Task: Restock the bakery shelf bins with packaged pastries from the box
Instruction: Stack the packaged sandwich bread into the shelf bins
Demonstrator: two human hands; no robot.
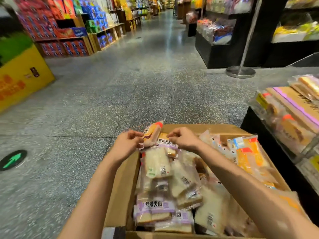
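Observation:
A brown cardboard box [120, 187] stands on the floor in front of me, filled with several clear-wrapped bread and pastry packs [172, 183]. My left hand [126, 144] pinches an orange-topped pastry pack [152, 133] that sticks up at the box's far end. My right hand [183, 138] has its fingers curled onto a purple-labelled pack [164, 140] just beside it. To the right, the bakery shelf bins [291, 118] hold more wrapped sandwich breads behind clear fronts.
Speckled grey floor [138, 87] stretches ahead down the aisle. A yellow display box [22, 78] stands at the left, a metal post with a round base [240, 71] at the right. Stocked shelves line both sides. A green arrow sticker [13, 159] marks the floor.

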